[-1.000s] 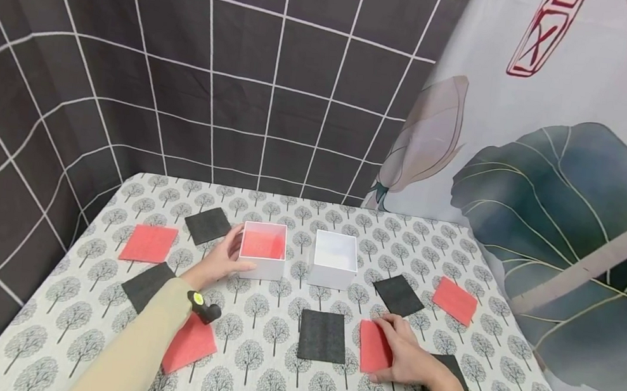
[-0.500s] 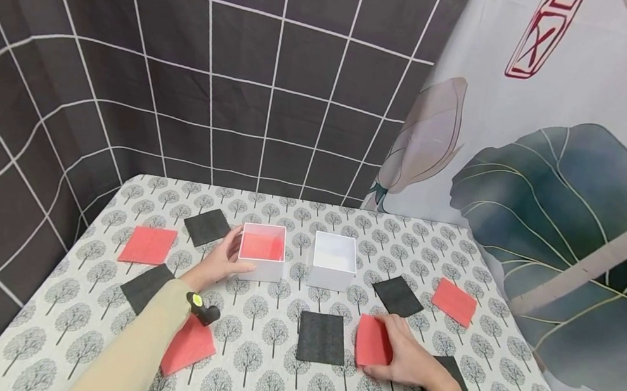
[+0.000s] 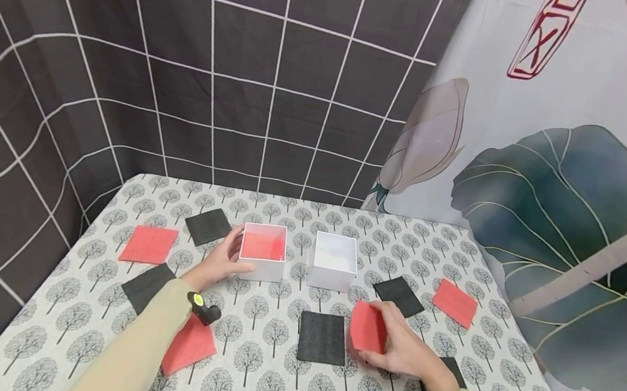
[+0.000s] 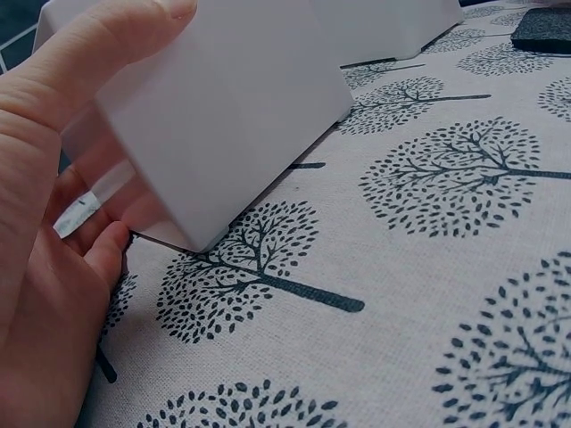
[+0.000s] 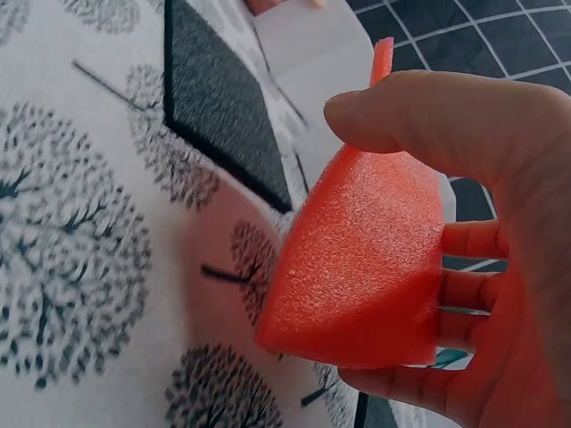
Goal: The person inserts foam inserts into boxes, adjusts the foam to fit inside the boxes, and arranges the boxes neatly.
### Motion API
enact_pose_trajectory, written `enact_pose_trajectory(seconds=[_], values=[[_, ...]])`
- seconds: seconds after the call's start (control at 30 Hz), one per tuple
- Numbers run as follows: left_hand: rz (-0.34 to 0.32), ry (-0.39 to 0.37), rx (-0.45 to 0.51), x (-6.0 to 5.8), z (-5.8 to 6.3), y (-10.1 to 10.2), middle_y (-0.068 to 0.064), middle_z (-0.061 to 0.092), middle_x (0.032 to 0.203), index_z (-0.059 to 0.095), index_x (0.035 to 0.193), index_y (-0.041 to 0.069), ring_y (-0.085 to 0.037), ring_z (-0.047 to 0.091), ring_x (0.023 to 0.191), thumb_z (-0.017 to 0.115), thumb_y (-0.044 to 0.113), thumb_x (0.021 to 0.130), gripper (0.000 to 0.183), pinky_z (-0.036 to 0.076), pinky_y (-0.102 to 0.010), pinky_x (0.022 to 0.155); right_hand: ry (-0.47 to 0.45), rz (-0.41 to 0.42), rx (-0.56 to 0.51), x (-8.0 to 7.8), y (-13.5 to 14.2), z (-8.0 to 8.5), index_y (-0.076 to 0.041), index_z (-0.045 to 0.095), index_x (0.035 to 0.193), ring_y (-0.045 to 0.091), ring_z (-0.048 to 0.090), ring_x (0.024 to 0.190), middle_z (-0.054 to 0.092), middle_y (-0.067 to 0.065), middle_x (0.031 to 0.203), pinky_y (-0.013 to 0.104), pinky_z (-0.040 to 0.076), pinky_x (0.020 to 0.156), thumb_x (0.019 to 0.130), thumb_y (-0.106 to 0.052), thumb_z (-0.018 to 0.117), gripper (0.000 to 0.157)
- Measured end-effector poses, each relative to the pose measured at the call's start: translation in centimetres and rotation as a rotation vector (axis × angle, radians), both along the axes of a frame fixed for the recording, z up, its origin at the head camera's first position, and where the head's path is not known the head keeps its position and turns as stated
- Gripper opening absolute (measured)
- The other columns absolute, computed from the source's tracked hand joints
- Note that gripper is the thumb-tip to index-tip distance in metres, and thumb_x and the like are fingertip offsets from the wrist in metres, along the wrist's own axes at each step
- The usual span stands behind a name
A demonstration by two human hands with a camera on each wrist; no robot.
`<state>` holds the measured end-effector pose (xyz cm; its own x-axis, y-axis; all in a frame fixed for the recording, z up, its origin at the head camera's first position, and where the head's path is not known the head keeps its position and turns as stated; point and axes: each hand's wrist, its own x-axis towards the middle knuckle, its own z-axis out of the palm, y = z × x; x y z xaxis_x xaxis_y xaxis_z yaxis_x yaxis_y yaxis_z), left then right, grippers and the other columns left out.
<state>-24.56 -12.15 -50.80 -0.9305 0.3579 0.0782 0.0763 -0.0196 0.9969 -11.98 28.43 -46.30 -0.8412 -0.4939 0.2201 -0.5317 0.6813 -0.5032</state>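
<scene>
My right hand [image 3: 402, 344] pinches a thin red foam sheet [image 3: 367, 327] by opposite edges, bowing it. In the right wrist view the red foam sheet [image 5: 357, 267] curves between thumb and fingers, lifted off the tablecloth. My left hand [image 3: 221, 262] holds a white open-topped box [image 3: 268, 271] at its left side, thumb across the front. Inside that box lies a red sheet [image 3: 262, 245]. The left wrist view shows the box [image 4: 223, 116] standing on the cloth. A black sheet [image 3: 322, 338] lies left of my right hand.
A second white box [image 3: 332, 278] stands right of the held one. Red sheets [image 3: 149, 244] and black sheets [image 3: 208, 226] lie scattered flat on both sides of the tree-patterned tablecloth [image 3: 272, 369]. A dark grid curtain [image 3: 242, 105] hangs behind the table.
My right hand has lifted the red foam sheet off the table and moved it slightly left and away from me; the sheet bends more. My left hand has stayed on the box.
</scene>
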Motion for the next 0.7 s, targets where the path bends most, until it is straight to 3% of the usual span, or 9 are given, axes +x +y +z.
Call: enact_pose_trajectory(seconds=[0.2,0.4,0.7], values=[[0.004,-0.016,0.003,0.0,0.1,0.0,-0.014,0.020,0.151,0.007,0.149,0.012,-0.025,0.021,0.137,0.078,0.003,0.070,0.107,0.021,-0.026,0.109,0.029,0.007,0.026,-0.3,-1.2,0.9,-0.001,0.038,0.132,0.015,0.044,0.093,0.041,0.007,0.118,0.022,0.051,0.061,0.060,-0.032,0.083,0.090],[-0.005,-0.020,0.037,-0.2,0.1,0.0,-0.021,0.020,0.149,0.006,0.149,0.006,-0.032,0.020,0.137,0.075,-0.005,0.071,0.105,0.019,-0.034,0.110,0.025,-0.019,0.040,-0.4,-2.7,2.3,-0.007,0.036,0.136,0.013,0.043,0.093,0.039,0.003,0.121,0.022,0.050,0.059,0.060,-0.032,0.082,0.093],[0.007,0.009,0.013,-0.1,0.0,0.1,-0.018,0.021,0.149,0.008,0.149,0.008,-0.030,0.022,0.137,0.077,0.001,0.071,0.105,0.020,-0.032,0.110,0.134,-0.011,0.076,-1.1,-4.4,3.3,-0.004,0.038,0.134,0.017,0.038,0.103,0.035,0.009,0.126,0.027,0.052,0.067,0.058,-0.030,0.081,0.092]])
